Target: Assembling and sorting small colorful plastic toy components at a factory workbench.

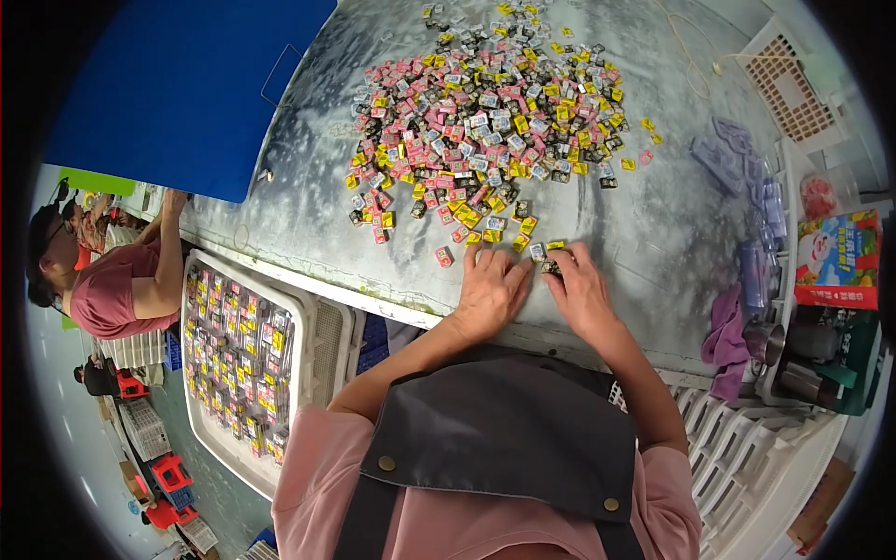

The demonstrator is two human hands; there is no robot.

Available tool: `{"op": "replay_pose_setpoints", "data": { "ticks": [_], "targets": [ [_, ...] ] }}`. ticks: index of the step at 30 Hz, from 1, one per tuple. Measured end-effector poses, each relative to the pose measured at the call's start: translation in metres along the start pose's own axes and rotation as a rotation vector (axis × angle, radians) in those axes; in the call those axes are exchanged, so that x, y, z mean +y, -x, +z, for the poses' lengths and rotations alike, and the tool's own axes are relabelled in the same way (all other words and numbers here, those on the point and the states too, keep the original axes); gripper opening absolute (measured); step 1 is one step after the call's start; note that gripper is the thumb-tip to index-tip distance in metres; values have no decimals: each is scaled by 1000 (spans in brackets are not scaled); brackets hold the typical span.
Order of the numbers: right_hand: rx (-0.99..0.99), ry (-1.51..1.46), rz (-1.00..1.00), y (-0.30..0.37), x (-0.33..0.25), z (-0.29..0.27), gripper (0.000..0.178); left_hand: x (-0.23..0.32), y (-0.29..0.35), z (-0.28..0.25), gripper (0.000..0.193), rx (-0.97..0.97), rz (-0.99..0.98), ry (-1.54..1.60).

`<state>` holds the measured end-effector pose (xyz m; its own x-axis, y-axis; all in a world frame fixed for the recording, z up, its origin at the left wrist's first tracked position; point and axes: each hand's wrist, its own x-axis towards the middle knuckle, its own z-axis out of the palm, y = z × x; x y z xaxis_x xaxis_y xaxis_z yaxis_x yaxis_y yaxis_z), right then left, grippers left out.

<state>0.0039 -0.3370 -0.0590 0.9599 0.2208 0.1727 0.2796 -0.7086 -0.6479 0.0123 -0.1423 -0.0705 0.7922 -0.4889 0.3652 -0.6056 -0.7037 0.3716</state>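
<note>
My left hand (492,291) rests on the grey table, its fingers bent and slightly apart, the tips at the near edge of a large loose pile of small boxes (485,140) in pink, yellow, black and white. Nothing shows clearly inside it. Just to its right, my right hand (581,291) has thumb and fingers closed round a small dark box (551,267). A small white-and-blue box (537,252) and a yellow one (555,245) touch or lie close to its fingertips. One pink box (443,257) sits alone left of my left hand.
A white tray (297,373) filled with rows of such boxes stands low at left. Beyond it, a person (121,280) works at the table beside a blue board (187,84). At right are clear purplish plastic pieces (723,159), a purple cloth (725,341) and a colourful carton (837,259).
</note>
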Motion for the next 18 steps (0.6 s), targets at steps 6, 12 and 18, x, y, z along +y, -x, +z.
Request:
{"op": "replay_pose_setpoints", "data": {
  "ticks": [6, 12, 18],
  "targets": [
    [-27, 21, 45, -26, 3, -18, 25, 1, -9, -6, 41, 7, -54, 33],
    [-71, 126, -9, -42, 34, -11, 21, -3, -9, -5, 46, -94, -26, 53],
    [50, -75, 201, -2, 19, -18, 18, -13, -19, -11, 52, -72, -37, 105]
  ]
}}
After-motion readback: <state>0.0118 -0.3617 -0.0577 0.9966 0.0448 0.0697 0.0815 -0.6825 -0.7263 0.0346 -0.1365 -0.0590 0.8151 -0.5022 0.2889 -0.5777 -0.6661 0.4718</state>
